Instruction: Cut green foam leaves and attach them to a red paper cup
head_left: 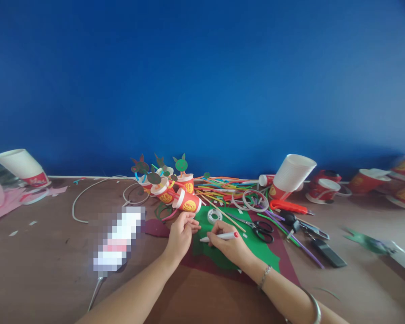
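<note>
A white marker with a red end point(226, 236) is gripped in my right hand point(231, 247), its pale tip pointing left over the green paper point(219, 258). My left hand point(183, 231) rests at the left edge of that paper, fingers apart and slightly curled, just below a tipped red paper cup point(188, 202). Under the green sheet lies dark red paper point(286, 261). A roll of white tape point(215, 216) sits above my right hand, and black-handled scissors point(263, 230) lie to its right.
Cups bearing animal-face cutouts point(181, 165) stand behind my left hand. Coloured pipe cleaners point(222, 186) lie by the blue wall. At right are stacked white cups point(291, 173), a red cutter point(290, 207) and a black key fob point(328, 253). A blurred-out phone point(119, 240) lies left.
</note>
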A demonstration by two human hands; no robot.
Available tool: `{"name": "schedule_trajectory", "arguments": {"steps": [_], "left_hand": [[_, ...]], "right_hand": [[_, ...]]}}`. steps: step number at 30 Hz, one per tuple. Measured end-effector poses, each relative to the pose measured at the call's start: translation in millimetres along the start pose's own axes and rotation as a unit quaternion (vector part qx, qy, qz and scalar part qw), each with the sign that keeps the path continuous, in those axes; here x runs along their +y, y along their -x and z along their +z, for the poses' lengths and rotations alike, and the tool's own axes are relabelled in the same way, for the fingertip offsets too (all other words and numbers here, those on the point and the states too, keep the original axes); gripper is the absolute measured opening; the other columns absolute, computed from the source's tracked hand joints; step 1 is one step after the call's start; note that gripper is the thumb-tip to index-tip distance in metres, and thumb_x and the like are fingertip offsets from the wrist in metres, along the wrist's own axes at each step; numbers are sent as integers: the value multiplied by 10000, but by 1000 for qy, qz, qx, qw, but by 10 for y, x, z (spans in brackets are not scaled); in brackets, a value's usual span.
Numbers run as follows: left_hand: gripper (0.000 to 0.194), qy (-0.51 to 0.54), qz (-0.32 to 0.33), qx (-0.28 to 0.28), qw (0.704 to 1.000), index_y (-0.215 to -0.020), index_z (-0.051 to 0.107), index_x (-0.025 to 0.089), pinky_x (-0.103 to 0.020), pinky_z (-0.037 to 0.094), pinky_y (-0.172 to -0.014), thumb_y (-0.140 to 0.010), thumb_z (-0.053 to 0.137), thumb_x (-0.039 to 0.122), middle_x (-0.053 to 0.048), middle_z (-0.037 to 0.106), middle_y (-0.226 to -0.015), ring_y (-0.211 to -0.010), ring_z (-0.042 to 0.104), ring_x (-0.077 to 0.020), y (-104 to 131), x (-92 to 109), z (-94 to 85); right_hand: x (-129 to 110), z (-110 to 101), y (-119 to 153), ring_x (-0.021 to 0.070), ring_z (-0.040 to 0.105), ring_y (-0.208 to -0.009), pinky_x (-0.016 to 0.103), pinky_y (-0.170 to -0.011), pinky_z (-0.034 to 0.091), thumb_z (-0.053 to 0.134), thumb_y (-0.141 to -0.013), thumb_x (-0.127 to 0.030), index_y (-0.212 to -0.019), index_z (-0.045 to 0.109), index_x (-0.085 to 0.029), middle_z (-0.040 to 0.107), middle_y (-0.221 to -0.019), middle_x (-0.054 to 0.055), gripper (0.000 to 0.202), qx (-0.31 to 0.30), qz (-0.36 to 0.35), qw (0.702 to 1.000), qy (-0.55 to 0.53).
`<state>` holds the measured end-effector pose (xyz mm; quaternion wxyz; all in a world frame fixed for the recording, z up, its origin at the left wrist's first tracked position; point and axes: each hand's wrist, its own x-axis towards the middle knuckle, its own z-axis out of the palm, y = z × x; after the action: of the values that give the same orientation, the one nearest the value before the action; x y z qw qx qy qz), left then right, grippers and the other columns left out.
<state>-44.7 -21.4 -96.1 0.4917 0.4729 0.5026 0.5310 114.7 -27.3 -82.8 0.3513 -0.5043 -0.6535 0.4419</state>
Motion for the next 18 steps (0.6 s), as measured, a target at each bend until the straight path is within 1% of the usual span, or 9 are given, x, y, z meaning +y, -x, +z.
{"name": "schedule_trajectory", "arguments": {"steps": [9,14,18], "left_hand": [[178,-6,4,-3,1000,-903,526,148,-315,532,-681,-745,444,148,-41,622,-775,-707,666,-173,0,-19,-9],[196,-19,7,-7,1000,-919,517,143,-317,535,-691,-754,412,133,-41,612,-787,-717,667,-171,-10,-33,-13],[197,-25,9,-9,1000,-922,514,139,-320,535,-695,-759,404,130,-43,612,-785,-720,667,-171,-16,-24,-11]], "right_hand": [[-5,0,14,100,509,-508,190,-458,333,555,-745,-252,-614,504,-183,610,-572,-14,156,-3,-5,1000,5],[8,-1,12,112,548,-532,190,-467,349,579,-740,-299,-634,521,-183,620,-583,-11,167,-8,-1,1000,2],[21,-2,9,110,533,-526,193,-466,343,573,-743,-277,-630,518,-183,622,-579,-9,157,-16,-9,1000,0]]}}
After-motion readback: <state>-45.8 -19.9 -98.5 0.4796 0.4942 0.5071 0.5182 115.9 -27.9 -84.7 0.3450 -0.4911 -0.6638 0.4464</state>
